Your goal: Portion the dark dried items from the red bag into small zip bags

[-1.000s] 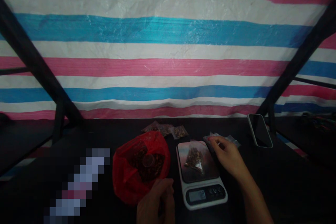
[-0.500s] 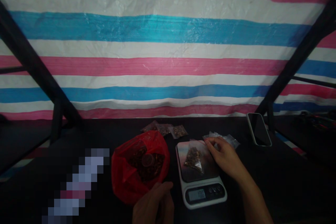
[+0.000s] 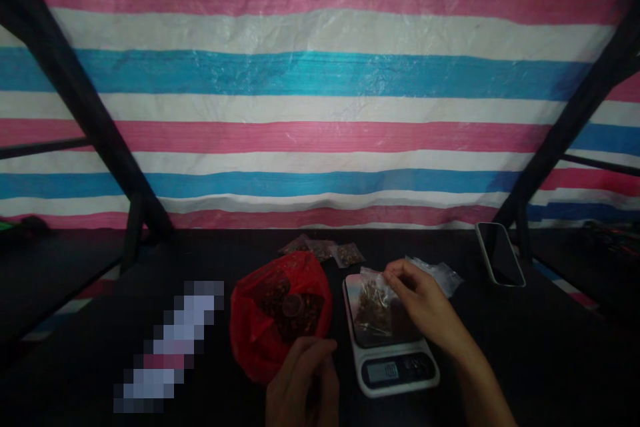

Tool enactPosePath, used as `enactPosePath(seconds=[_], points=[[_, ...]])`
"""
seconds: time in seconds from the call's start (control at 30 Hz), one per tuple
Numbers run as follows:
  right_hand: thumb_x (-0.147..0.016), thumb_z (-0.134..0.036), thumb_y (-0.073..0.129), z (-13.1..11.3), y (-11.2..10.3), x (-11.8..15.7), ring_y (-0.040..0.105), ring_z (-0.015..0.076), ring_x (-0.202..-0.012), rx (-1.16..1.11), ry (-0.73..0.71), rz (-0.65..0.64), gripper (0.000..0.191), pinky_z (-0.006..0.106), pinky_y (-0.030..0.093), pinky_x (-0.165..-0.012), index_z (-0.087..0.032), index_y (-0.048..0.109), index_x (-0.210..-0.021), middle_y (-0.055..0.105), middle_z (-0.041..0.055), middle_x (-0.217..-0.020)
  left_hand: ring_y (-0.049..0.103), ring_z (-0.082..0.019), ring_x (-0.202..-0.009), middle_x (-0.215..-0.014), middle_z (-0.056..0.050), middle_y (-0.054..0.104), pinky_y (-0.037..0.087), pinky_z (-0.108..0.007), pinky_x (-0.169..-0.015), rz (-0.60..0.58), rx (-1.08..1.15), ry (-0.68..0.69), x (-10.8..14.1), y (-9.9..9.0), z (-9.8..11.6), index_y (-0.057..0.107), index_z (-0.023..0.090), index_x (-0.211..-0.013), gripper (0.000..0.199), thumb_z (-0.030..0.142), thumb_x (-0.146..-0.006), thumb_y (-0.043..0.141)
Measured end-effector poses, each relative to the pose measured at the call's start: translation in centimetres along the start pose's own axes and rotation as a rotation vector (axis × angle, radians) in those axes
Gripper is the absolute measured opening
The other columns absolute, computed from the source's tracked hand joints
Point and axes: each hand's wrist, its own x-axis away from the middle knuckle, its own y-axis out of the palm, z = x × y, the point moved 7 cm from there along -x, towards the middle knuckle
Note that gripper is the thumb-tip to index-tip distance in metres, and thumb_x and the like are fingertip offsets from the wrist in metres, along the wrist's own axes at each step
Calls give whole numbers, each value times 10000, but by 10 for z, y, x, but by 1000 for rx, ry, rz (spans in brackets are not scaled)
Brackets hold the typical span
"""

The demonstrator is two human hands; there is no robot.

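Has moved the right hand (image 3: 425, 300) inward since the earlier frame, off the scale's right edge to the top of the small filled bag (image 3: 373, 310), and tipped that bag more upright. At lower left, shows a strip (image 3: 173, 340) too pixelated to name, on the dark table (image 3: 200, 257). Nearer the centre, has a red bag (image 3: 245, 340) open at the top, with brown pieces and a small round cup (image 3: 293, 306) inside. At bottom centre, bends the left hand's (image 3: 303, 380) fingers beside it; cannot tell if closed on anything. Beyond, groups filled packets (image 3: 349, 254). Right of centre, pinches the small filled bag's top edge in the right hand's fingers, above the scale (image 3: 395, 349), with a display apparently reading 10.0. Seems to leave the bag's lower part on the plate. Farther right, shows clear bags (image 3: 445, 275), then a phone (image 3: 501, 253).
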Motion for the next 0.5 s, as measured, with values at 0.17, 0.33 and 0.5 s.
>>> enactPosePath(seconds=[0.17, 0.33, 0.5], points=[[-949, -452, 658, -53, 31, 19, 558, 158, -759, -218, 16, -272, 263, 271, 436, -705, -221, 664, -823, 601, -23, -782, 689, -281, -1144, -1285, -111, 719, 591, -430, -976, -6, 98, -152, -10, 2, -6, 663, 264, -1336, 421, 500, -988, 665], [-924, -388, 715, -71, 72, 31, 606, 161, -807, -362, 96, -421, 164, 269, 457, -742, -225, 705, -929, 666, -14, -841, 762, -276, -1061, -1165, -107, 800, 626, -377, -940, -206, 407, -572, -11, 12, -34, 769, 215, -1128, 440, 609, -965, 663], [-901, -339, 745, -64, 88, 26, 654, 174, -864, -474, 83, -364, 253, 288, 497, -795, -265, 684, -1136, 701, -12, -934, 783, -252, -1062, -1125, -94, 831, 645, -327, -930, -209, 522, -640, -22, 6, -49, 794, 214, -1103, 427, 601, -942, 714]])
